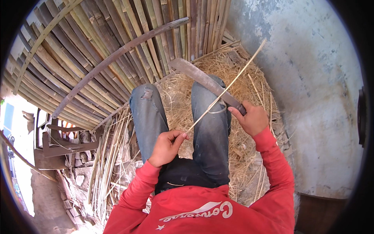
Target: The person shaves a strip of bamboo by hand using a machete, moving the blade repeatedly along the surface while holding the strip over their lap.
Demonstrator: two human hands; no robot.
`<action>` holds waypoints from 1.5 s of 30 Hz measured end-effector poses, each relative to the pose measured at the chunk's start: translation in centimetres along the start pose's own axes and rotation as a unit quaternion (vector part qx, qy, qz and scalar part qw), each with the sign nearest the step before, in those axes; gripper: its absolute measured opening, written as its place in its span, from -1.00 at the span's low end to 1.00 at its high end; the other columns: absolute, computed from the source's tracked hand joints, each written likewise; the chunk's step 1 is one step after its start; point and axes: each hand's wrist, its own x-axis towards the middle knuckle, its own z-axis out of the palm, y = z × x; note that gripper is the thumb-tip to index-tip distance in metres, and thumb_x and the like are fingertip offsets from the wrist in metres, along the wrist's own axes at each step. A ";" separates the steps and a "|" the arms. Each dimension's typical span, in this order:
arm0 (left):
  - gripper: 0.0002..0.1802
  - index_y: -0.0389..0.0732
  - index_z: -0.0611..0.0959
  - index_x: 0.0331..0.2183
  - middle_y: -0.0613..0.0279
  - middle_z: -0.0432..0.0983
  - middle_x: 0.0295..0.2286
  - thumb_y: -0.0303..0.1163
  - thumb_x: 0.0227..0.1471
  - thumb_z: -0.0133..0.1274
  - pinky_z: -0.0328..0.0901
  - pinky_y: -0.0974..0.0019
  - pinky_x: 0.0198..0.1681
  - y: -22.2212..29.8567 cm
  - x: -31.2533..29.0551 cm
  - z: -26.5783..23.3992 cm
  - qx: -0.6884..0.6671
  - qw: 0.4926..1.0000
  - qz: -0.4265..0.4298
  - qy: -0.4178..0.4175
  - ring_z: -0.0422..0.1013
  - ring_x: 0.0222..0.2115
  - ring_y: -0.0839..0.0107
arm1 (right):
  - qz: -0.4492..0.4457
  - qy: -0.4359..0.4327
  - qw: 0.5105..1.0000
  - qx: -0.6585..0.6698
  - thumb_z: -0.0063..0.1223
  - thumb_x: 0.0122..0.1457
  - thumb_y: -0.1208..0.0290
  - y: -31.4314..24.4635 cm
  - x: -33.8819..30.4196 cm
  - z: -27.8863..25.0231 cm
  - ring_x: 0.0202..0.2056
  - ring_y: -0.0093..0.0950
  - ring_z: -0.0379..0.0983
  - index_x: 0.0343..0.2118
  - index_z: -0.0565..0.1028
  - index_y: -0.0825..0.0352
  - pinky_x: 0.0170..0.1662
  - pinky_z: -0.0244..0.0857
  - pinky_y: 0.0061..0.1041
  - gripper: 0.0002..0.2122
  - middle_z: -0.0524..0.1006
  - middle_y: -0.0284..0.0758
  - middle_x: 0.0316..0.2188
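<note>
Thin pale bamboo strip (226, 87) crosses long rusty blade (206, 82).

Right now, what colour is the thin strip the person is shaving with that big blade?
Pale straw-yellow strip, seen in the head view, against the dark blade.

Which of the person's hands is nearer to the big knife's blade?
Right. The right hand grips the knife by its handle; the left hand sits lower, pinching the thin bamboo strip.

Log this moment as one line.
left hand: pinches thin pale bamboo strip | right hand: grips long dark flat-bladed knife, blade across strip | curled shaving at blade | straw pile beneath
</note>
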 end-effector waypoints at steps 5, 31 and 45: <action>-0.70 -0.32 0.69 -0.27 0.50 0.29 -0.70 -0.31 0.39 0.00 0.03 0.46 -0.64 -0.7 -1.0 -1.6 -0.185 0.969 -0.131 -0.100 0.14 -0.70 0.70 | -0.021 0.003 1.000 -0.006 0.11 0.18 -0.27 -0.3 -1.4 0.3 -0.59 -0.05 0.53 -0.46 0.52 0.30 -0.49 0.37 -0.10 -0.43 0.51 -0.13 -0.70; -0.71 -0.29 0.66 -0.32 0.55 0.28 -0.69 -0.31 0.38 0.01 0.00 0.49 -0.60 -0.6 -3.3 -3.5 -0.127 0.978 -0.130 -0.100 0.12 -0.66 0.74 | 0.110 0.028 0.990 0.087 0.06 0.21 -0.29 6.6 3.6 3.3 -0.62 -0.08 0.45 -0.37 0.62 0.36 -0.49 0.30 -0.20 -0.38 0.54 -0.14 -0.64; -0.84 -0.32 0.64 -0.19 0.02 0.40 -0.67 -0.43 0.24 0.11 0.24 0.27 -0.55 2.3 0.5 1.1 0.119 0.991 0.043 0.033 0.37 -0.69 0.25 | 0.054 0.025 0.985 0.161 0.16 0.20 -0.20 -1.0 0.3 2.2 -0.65 -0.22 0.44 -0.48 0.52 0.35 -0.51 0.28 -0.25 -0.44 0.48 -0.18 -0.68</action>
